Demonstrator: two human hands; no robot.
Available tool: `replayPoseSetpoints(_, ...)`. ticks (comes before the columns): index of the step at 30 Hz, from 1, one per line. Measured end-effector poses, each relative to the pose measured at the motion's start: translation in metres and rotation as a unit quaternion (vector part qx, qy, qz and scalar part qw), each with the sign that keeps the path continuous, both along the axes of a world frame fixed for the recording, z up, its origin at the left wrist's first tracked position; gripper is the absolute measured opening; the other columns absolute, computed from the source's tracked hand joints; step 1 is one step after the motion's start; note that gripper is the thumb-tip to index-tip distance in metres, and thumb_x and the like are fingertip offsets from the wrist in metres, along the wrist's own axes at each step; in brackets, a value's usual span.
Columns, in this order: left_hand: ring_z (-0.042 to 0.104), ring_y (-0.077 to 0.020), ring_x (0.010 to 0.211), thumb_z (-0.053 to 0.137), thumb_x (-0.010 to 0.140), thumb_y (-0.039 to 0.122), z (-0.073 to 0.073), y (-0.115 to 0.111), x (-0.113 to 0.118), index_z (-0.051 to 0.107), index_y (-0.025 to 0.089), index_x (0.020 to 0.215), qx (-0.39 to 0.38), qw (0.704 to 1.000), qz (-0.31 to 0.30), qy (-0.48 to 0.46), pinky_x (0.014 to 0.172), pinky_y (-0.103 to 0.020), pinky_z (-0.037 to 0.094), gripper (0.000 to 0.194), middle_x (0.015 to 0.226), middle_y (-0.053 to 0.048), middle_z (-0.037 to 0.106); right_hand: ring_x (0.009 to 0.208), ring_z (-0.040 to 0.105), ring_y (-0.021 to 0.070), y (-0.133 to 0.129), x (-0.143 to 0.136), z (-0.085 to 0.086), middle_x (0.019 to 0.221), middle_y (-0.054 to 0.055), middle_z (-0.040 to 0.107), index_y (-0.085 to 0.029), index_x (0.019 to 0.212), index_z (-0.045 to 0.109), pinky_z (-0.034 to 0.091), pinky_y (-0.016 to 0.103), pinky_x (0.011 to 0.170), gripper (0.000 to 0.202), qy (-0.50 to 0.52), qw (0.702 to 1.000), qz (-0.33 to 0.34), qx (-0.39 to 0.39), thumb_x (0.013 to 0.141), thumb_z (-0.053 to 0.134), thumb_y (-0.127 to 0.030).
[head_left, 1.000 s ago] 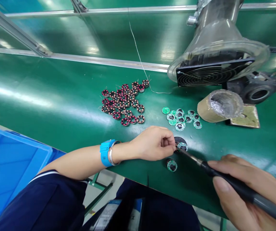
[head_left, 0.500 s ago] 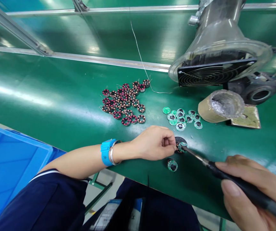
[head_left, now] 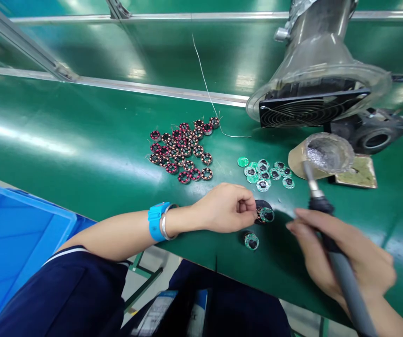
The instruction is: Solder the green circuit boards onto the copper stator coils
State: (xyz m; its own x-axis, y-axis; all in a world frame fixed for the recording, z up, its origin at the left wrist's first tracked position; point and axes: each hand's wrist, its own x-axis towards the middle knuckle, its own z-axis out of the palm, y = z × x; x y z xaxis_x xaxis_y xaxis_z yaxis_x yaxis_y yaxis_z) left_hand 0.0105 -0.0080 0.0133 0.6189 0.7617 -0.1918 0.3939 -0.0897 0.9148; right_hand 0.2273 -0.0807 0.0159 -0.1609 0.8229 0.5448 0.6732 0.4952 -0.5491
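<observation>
My left hand (head_left: 227,208) is closed in a pinch at a coil ring topped with a green circuit disc (head_left: 266,215) on a dark round base; what its fingertips grip is too small to tell. My right hand (head_left: 342,255) is wrapped round a soldering iron (head_left: 340,269), whose tip is at the rim of a tan cup (head_left: 298,157) with silvery material inside. Another coil with a green disc (head_left: 251,241) lies nearer me. Several green discs (head_left: 263,185) lie beyond my hands, and a cluster of pink and copper coil rings (head_left: 185,150) is to their left.
A fan under a clear hood (head_left: 314,110) hangs at the back right. Beside the cup are a black holder (head_left: 377,135) and a yellowish sponge tray (head_left: 358,172). A thin wire (head_left: 205,82) rises behind the coils. A blue bin (head_left: 18,262) stands at the left.
My right hand has moved the iron's tip from the disc up and right to the cup, turning the handle more upright. My left hand has hardly moved.
</observation>
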Motion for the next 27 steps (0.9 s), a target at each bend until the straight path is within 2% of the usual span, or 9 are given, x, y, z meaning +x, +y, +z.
replayPoseSetpoints(3, 0.056, -0.0064, 0.058, 0.063, 0.075, 0.014, -0.001, 0.001, -0.001, 0.066, 0.014, 0.075, -0.016, 1.0, -0.01, -0.015, 0.054, -0.017, 0.044, 0.003, 0.069, 0.002, 0.062, 0.079, 0.068, 0.016, 0.01, -0.004, -0.006, 0.105, 0.004, 0.073, -0.023, 0.116, 0.062, 0.057, 0.03, 0.073, 0.039, -0.076, 0.994, 0.071, -0.027, 0.08, 0.074, -0.016)
replayPoseSetpoints(6, 0.055, -0.0061, 0.058, 0.064, 0.078, 0.02, -0.003, 0.001, -0.003, 0.066, 0.014, 0.077, -0.026, 0.999, -0.013, -0.034, 0.053, -0.017, 0.044, 0.007, 0.07, 0.002, 0.06, 0.081, 0.067, 0.0149, 0.014, -0.007, -0.008, 0.106, 0.004, 0.072, -0.023, 0.118, 0.061, 0.056, 0.028, 0.074, 0.04, -0.074, 0.992, 0.095, -0.031, 0.082, 0.072, -0.013)
replayPoseSetpoints(14, 0.056, -0.0056, 0.06, 0.065, 0.079, 0.018, -0.006, 0.0, -0.004, 0.067, 0.014, 0.08, -0.007, 0.999, -0.021, -0.043, 0.056, -0.016, 0.046, 0.004, 0.074, 0.002, 0.062, 0.061, 0.056, 0.0105, 0.012, -0.008, -0.006, 0.083, 0.0, 0.066, -0.023, 0.116, 0.061, 0.05, 0.026, 0.06, 0.037, -0.05, 0.996, 0.072, -0.035, 0.081, 0.072, -0.015)
replayPoseSetpoints(23, 0.057, -0.0057, 0.06, 0.065, 0.077, 0.016, -0.005, 0.0, -0.004, 0.067, 0.014, 0.079, 0.003, 0.999, -0.025, -0.042, 0.058, -0.017, 0.048, 0.003, 0.074, 0.002, 0.063, 0.072, 0.063, 0.0132, 0.014, -0.008, -0.006, 0.093, 0.002, 0.071, -0.022, 0.119, 0.059, 0.053, 0.028, 0.066, 0.04, -0.049, 0.996, 0.067, -0.014, 0.081, 0.071, -0.014)
replayPoseSetpoints(27, 0.054, -0.0048, 0.058, 0.067, 0.077, 0.017, -0.003, 0.0, -0.002, 0.065, 0.014, 0.081, -0.01, 0.999, -0.005, -0.049, 0.056, -0.016, 0.047, 0.005, 0.074, 0.002, 0.062, 0.071, 0.064, 0.0135, 0.013, -0.006, -0.005, 0.095, 0.002, 0.072, -0.024, 0.119, 0.059, 0.054, 0.028, 0.067, 0.04, -0.051, 0.997, 0.063, -0.015, 0.082, 0.07, -0.015)
